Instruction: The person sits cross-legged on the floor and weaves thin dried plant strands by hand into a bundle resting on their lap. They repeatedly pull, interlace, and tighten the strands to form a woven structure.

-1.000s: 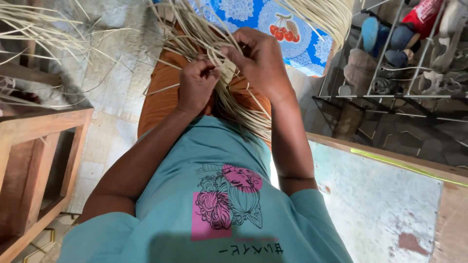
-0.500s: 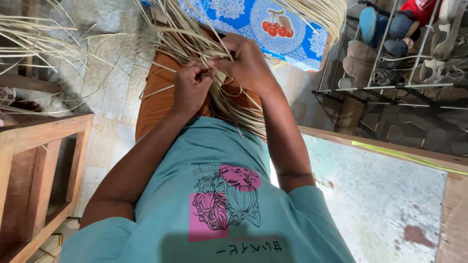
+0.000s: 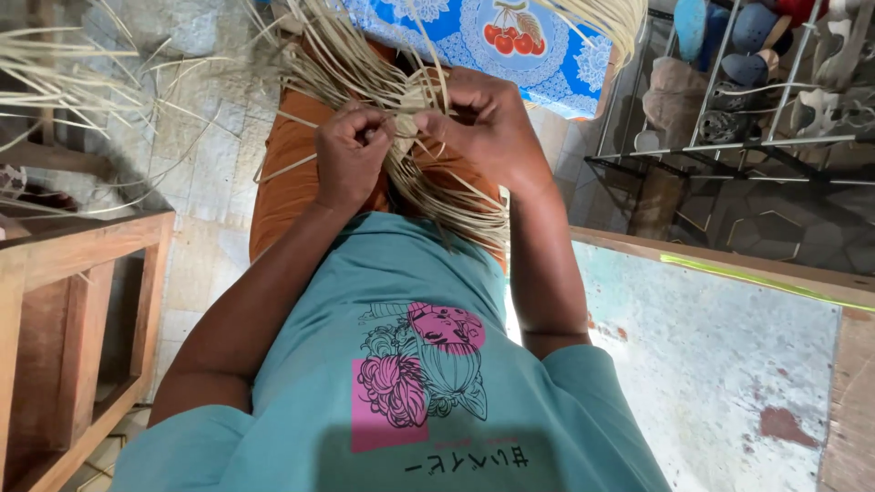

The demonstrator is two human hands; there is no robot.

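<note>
Both hands are up over the lap, pinching into the same bundle of pale straw strips (image 3: 401,137). Left hand (image 3: 351,155) is curled tight, fingers closed on a few strands just left of the working point. Right hand (image 3: 488,123) is also closed, thumb and fingers nipped on strands at the same spot, knuckles up. The two hands are almost touching, with a narrow gap between them where the strips cross. The bundle lies straight ahead of the hands and runs through them: long axis goes from the far upper left, down through the grip, then fans out toward the body over the orange trousers (image 3: 283,182). Loose ends hang below the right wrist, just above the teal shirt (image 3: 401,364). Neither hand is clearly nearer; both sit on the crossing point, the right a touch further out. Count: two hands, one worked bundle, strips too many and too tangled to number. A second loose spray of straw (image 3: 64,64) lies well apart at far left over the tiled floor (image 3: 210,173). One blue cloth with a cherry print (image 3: 538,46) sits beyond the hands. One wooden frame (image 3: 64,301) at left, one wire rack (image 3: 756,137) with shoes at right, one worn painted board (image 3: 720,355) beside the right elbow.
</note>
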